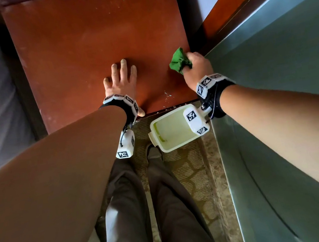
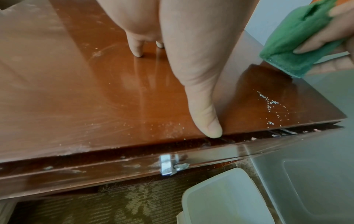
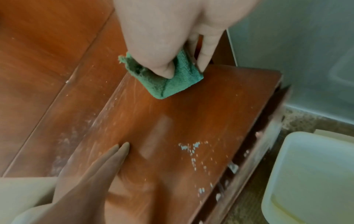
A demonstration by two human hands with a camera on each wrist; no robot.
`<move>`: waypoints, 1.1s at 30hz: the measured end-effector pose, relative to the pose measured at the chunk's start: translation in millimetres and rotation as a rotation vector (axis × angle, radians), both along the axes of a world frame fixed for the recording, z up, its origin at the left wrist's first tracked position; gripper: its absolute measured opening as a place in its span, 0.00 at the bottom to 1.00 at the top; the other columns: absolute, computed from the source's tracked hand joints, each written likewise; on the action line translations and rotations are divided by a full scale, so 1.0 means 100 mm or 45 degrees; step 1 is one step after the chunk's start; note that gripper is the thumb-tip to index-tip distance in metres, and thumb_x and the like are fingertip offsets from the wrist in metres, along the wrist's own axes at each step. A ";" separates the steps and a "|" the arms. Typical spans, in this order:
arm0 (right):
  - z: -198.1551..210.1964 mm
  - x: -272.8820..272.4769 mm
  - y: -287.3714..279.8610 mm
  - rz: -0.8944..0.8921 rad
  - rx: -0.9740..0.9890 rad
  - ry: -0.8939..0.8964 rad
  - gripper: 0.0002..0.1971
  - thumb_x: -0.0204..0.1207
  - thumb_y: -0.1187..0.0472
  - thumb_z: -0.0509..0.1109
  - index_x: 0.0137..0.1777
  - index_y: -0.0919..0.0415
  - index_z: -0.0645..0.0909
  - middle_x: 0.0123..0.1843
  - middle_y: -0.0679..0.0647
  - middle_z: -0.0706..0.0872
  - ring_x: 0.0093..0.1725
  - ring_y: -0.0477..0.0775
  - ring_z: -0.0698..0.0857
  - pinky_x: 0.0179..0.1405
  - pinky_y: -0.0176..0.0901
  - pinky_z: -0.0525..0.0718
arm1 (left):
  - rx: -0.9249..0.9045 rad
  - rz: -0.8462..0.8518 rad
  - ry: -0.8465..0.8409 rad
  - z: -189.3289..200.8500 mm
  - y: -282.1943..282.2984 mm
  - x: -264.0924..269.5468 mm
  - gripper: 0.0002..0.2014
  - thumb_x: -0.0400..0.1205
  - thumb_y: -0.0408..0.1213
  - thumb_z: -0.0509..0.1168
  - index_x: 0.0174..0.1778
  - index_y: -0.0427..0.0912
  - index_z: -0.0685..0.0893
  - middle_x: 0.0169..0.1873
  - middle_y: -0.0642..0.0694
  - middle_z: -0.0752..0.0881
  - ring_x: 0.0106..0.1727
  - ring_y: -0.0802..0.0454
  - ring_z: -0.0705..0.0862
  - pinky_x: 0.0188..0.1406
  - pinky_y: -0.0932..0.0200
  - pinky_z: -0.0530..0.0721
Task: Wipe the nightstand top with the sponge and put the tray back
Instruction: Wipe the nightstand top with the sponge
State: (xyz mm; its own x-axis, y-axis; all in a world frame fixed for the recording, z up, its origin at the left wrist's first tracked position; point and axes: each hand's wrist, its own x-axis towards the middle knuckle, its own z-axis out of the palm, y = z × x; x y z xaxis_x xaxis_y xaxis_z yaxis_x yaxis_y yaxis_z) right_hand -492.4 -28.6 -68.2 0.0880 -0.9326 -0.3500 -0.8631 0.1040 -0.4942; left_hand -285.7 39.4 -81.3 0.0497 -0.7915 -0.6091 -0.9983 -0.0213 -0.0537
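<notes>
Green sponge (image 1: 179,61) bunched in the gripping right hand (image 1: 196,66) (left hand (image 1: 121,80) flat, spread) over the nightstand top (image 1: 87,37).

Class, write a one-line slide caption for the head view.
Right hand grips green sponge on nightstand top; left hand rests flat.
</notes>
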 end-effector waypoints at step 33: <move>0.17 0.02 0.49 0.316 0.450 0.072 0.12 0.71 0.58 0.68 0.53 0.53 0.85 0.48 0.52 0.90 0.48 0.58 0.87 0.46 0.46 0.85 | 0.033 -0.083 0.029 0.05 -0.05 0.06 0.75 0.52 0.67 0.82 0.85 0.47 0.42 0.85 0.42 0.39 0.85 0.36 0.44 0.74 0.34 0.67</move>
State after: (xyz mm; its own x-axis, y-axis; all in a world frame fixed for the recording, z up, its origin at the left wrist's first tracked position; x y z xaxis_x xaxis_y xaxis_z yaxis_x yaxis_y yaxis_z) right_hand -490.8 20.7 -50.9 0.2657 -0.7077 -0.6546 -0.9081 0.0443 -0.4164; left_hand -280.1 34.2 -76.5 -0.0157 -0.7767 -0.6297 -0.9985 0.0448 -0.0304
